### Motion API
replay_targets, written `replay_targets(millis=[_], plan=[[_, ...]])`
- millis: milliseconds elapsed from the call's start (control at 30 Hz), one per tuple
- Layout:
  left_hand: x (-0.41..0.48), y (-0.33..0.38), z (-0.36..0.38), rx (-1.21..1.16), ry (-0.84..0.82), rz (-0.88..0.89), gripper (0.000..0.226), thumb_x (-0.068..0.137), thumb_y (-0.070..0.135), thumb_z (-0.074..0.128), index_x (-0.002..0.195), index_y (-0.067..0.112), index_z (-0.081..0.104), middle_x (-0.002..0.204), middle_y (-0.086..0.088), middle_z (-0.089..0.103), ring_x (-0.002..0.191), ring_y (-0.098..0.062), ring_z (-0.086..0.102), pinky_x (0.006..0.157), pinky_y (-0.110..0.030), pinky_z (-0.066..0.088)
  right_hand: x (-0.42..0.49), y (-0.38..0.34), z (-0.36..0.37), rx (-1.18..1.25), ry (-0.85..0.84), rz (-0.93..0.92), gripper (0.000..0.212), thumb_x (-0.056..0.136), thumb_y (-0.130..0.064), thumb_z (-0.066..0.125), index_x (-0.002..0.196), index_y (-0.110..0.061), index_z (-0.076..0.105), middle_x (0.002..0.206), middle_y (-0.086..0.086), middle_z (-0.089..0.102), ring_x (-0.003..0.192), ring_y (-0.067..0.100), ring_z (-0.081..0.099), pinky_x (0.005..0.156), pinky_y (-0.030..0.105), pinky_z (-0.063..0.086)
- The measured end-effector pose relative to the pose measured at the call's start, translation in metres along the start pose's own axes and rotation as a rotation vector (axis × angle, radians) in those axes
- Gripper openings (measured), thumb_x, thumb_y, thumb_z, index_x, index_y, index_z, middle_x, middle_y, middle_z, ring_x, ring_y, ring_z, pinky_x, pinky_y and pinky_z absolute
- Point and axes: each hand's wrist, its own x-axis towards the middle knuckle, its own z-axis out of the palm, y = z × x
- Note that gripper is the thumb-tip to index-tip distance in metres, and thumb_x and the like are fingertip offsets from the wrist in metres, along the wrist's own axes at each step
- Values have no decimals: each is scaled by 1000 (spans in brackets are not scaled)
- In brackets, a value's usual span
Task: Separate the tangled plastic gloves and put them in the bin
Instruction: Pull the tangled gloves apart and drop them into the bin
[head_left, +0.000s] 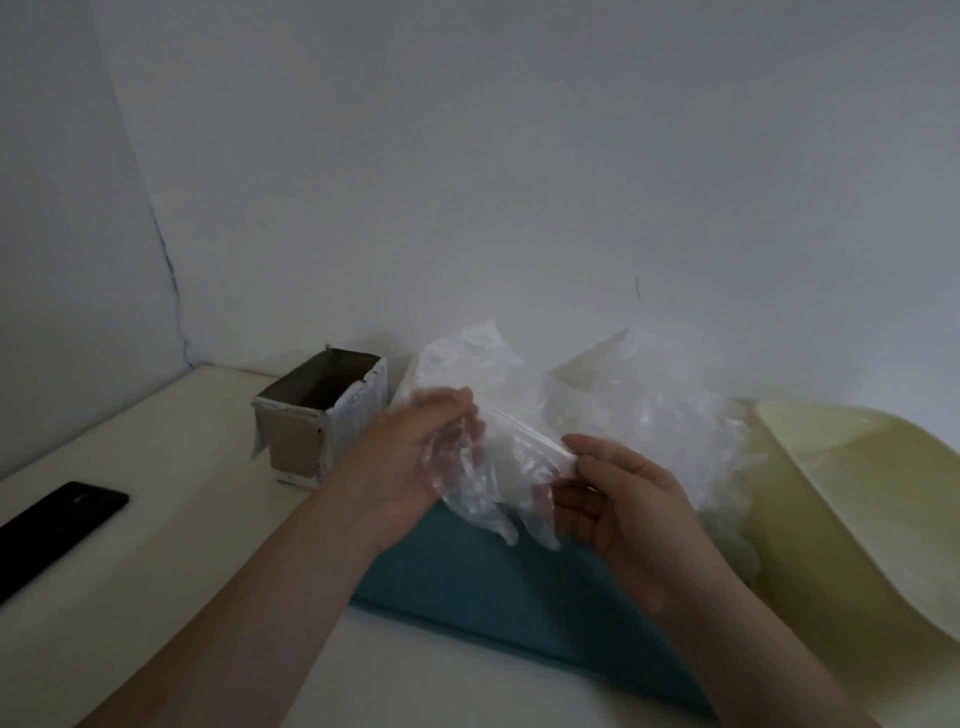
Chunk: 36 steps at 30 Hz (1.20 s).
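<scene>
Pinching one plastic glove (498, 467) between them, the left hand (415, 457) and right hand (628, 499) each grip its film. Its finger end hangs nearward below both hands, cuff apparently rising beyond: long axis near-to-far. Beyond the right hand, the tangled heap (654, 405) may cling and drag along; the bin (296, 441) stands beyond the left hand.
</scene>
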Motion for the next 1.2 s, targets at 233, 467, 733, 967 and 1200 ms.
replay_targets(millis=[233,467,733,967,1200], plan=[[-3,25,-7,-56,66,170,15,87,20,72,99,13,77,115,-7,79,108,-22,76,89,-39,58,-5,2,2,-291,-44,84,18,103,-6,57,119,-2,64,76,20,67,60,34,69,52,38,59],[-15,37,-9,379,-129,109,19,89,17,69,100,3,61,120,-19,76,111,-42,72,90,-45,62,-37,-43,18,-428,-91,-162,42,76,-44,74,88,-3,76,76,22,72,58,33,68,50,35,58],[-26,8,16,538,-281,47,7,95,4,69,102,5,68,93,-10,77,79,-22,74,62,-31,59,-17,-29,0,-274,-409,-95,47,93,-24,76,134,-4,64,128,20,70,116,32,70,103,43,55],[-6,-4,-5,1158,-242,54,14,95,17,75,99,30,75,93,5,80,88,-14,77,84,-36,62,-7,-19,-7,-401,-50,-108,15,100,-11,64,95,-7,77,74,11,71,45,11,51,42,20,42],[38,-15,2,1452,118,421,25,97,31,69,121,33,67,115,21,62,103,1,61,88,-26,54,-11,-27,-7,-799,-143,-233,22,98,-25,68,84,-12,78,70,6,74,48,1,57,50,16,46]])
